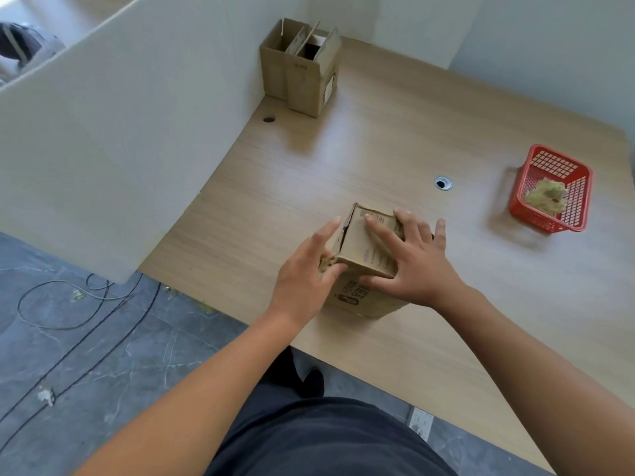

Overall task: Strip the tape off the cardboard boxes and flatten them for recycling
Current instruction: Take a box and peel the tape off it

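Note:
A small closed cardboard box [354, 243] with black print on its near side stands on the wooden table [378, 149], close to the front edge. My right hand [415, 266] rests flat on the box top with its fingers spread. At the box's left edge, my left hand [305, 280] pinches a crumpled bit of brown tape [325, 263] between thumb and fingers, index finger stretched along the side. A larger cardboard box [299, 68] with its top flaps open stands in the far corner.
A red plastic basket [549, 156] at the right holds a wad of stripped tape [546, 197]. White partition walls [120, 149] close the table's left and back. A metal cable grommet [443, 183] sits mid-table. Cables [68, 304] lie on the floor at left.

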Tool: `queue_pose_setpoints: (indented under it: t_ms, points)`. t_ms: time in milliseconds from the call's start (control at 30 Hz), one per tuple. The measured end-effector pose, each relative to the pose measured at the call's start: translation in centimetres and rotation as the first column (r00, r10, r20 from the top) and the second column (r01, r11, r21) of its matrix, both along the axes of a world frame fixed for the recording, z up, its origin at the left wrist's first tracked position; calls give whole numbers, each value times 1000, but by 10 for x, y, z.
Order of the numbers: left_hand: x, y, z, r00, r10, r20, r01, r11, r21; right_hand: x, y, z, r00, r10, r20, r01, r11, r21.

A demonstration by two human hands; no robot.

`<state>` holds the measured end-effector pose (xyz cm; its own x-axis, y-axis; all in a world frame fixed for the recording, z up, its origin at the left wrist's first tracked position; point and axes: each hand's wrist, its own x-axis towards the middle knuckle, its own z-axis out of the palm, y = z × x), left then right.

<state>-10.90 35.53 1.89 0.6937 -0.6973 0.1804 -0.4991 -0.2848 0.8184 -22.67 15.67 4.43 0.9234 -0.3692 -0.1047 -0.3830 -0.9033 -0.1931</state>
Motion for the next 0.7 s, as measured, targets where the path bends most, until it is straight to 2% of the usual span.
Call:
queue_pose_setpoints:
  t_ms: [100,233,300,400,500,567,633,700]
  points:
    - [10,-6,7,999,-37,-12,37,999,23,2,2,2,999,-46,2,46,999,23]
    - [9,-9,5,984,-12,-179,-17,987,-161,7,-1,5,998,-64,-12,64,997,37]
    - [6,-11,2,981,9,-193,-53,973,-226,10,-4,9,997,-77,-24,79,994,76]
    - [3,-19,4,994,79,-79,-100,941,-323,15,-14,19,995,-98,-22,100,977,189]
    - [3,-30,15,988,131,85,-88,917,-389,16,-28,29,992,-123,20,103,898,428]
    - [5,-34,22,984,115,139,-46,904,-424,16,-34,31,992,-122,28,84,813,576]
    - [7,-37,25,982,65,179,20,900,-435,14,-40,30,994,-102,27,60,762,645]
    - [8,-35,23,987,-27,160,94,899,-427,7,-49,27,984,-171,50,81,682,727]
